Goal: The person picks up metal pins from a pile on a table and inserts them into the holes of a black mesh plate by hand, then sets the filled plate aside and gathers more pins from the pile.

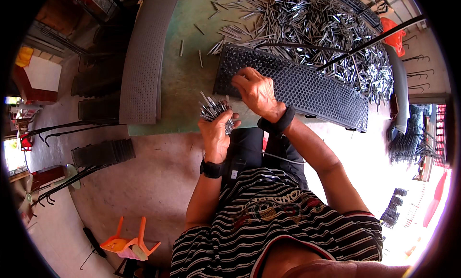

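Observation:
My left hand [217, 139] is closed around a bundle of thin metal rods [211, 106], whose ends fan out above the fingers near the table's front edge. A long black rack [307, 88] full of round holes lies slantwise on the table, its right end reaching past the edge. Over the left part of this rack is my right hand [259, 93], with thumb and fingers pinched together close to the holes. Whatever those fingertips hold, if anything, is too small to make out.
A big heap of similar metal rods [307, 23] covers the far right of the green table [180, 90], with a few strays to its left. Grey perforated sheets [144, 62] line the table's left side. A black bar [379, 38] crosses above the heap. An orange stool [127, 242] stands behind at left.

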Demonstrator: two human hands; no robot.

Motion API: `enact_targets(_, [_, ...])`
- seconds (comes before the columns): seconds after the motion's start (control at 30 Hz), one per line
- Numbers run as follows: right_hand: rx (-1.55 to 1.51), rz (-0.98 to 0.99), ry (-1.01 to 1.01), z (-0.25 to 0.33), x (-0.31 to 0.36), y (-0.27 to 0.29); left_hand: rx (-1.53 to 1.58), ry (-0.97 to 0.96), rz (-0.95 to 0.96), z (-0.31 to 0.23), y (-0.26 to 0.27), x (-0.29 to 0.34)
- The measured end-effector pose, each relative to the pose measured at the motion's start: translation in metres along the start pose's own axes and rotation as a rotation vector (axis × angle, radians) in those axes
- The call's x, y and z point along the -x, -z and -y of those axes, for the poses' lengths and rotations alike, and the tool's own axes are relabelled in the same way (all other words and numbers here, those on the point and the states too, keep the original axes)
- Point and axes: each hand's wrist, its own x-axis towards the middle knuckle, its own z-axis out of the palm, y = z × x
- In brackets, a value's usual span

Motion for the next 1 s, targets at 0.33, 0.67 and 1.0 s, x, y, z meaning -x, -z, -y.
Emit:
enact_targets(0.33, [-0.589,0.266,-0.577,0.016,0.005,0.017,0.011,0.022,0.047,0.002,-0.003,0.001])
enact_targets(0.67, [-0.535,-0.159,-0.398,0.020,0.005,-0.005,-0.012,-0.011,0.012,0.001,0.002,0.000])
enact_targets(1.0, [-0.030,0.044,-0.032,0.013,0.002,0.005,0.003,-0.002,0.004,-0.002,-0.002,0.001])
